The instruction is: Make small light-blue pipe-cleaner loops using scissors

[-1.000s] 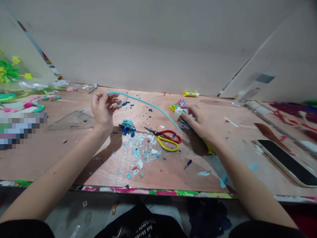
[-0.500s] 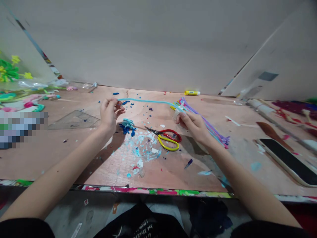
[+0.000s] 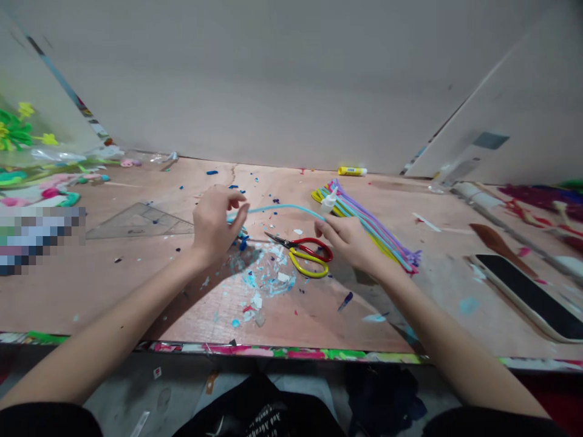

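Observation:
A light-blue pipe cleaner (image 3: pixel 285 206) arches between my two hands above the table. My left hand (image 3: pixel 214 221) has its fingers curled, thumb and forefinger around the left part of the strand; the exact contact is partly hidden. My right hand (image 3: pixel 348 238) pinches the other end between thumb and fingers. Below and between them lie scissors (image 3: pixel 310 258) with one red and one yellow handle, blades pointing left. A small pile of blue pieces (image 3: pixel 243 244) is partly covered by my left hand. Just behind my right hand stands a white nozzle bottle (image 3: pixel 328 200).
A bundle of coloured pipe cleaners (image 3: pixel 378 227) lies right of centre. A glue stick (image 3: pixel 352 171) rests near the back wall, a clear set square (image 3: pixel 141 221) at left. Phone (image 3: pixel 528 294) and brown wooden tool (image 3: pixel 501 246) lie at right. Blue scraps (image 3: pixel 268 279) litter the middle.
My left hand has moved right and turned, coming nearer my right hand. My right hand has lowered slightly, away from the nozzle bottle. The pipe cleaner now sits lower and bows upward.

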A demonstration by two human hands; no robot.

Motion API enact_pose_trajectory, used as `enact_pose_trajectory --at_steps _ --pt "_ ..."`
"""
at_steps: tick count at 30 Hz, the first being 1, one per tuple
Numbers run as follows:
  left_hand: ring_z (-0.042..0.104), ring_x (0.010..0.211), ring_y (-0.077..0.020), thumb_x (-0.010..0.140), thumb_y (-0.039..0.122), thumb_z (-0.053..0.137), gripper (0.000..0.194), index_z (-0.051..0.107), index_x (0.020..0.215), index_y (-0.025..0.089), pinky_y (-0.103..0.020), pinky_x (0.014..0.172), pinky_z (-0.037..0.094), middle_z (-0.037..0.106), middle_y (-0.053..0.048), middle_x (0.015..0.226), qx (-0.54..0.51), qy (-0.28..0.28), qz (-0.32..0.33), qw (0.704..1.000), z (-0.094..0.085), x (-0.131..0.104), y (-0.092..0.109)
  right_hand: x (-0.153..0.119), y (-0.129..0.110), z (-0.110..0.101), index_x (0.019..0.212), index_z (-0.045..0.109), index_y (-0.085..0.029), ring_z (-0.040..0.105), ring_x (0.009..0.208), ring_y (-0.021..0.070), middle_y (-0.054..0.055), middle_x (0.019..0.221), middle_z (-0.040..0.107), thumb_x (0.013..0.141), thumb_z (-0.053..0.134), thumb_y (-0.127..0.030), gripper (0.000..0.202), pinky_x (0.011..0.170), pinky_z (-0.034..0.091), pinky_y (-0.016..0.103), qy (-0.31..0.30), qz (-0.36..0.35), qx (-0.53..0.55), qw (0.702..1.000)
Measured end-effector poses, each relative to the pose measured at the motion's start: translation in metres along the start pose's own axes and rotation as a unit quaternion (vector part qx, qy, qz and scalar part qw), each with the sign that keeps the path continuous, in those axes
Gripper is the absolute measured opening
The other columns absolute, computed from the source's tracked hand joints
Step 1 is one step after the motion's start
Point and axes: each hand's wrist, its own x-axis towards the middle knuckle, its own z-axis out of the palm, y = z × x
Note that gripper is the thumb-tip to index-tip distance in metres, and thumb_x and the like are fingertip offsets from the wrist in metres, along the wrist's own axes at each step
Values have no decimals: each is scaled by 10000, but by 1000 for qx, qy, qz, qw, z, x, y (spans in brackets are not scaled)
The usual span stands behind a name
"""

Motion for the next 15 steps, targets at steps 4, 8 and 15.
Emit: enact_pose_trajectory --at_steps 4,8,15 --pt "537 1121 -309 875 355 645 385 553 1204 178 -466 956 400 604 -149 1179 96 -125 69 985 -4 -1 8 -1 0 1 742 527 -192 450 541 149 5 589 505 1001 337 -422 395 579 278 276 -24 -19 -37 999" --pt "518 1148 -331 963 319 486 387 533 1286 110 -462 941 388 593 -192 1220 164 -228 24 959 -2 -2 2 -1 3 0 725 513 -193 454 551 150 8 592 502 1006 322 -449 425 583 288 276 10 -25 -29 999" --pt "532 956 -288 950 248 484 222 687 981 163 -404 817 392 631 -137 992 187 -286 33 939 2 -6 -12 1 10 -2 736 480 -208 507 608 174 28 652 535 1011 285 -467 425 610 332 292 47 -34 -6 998"
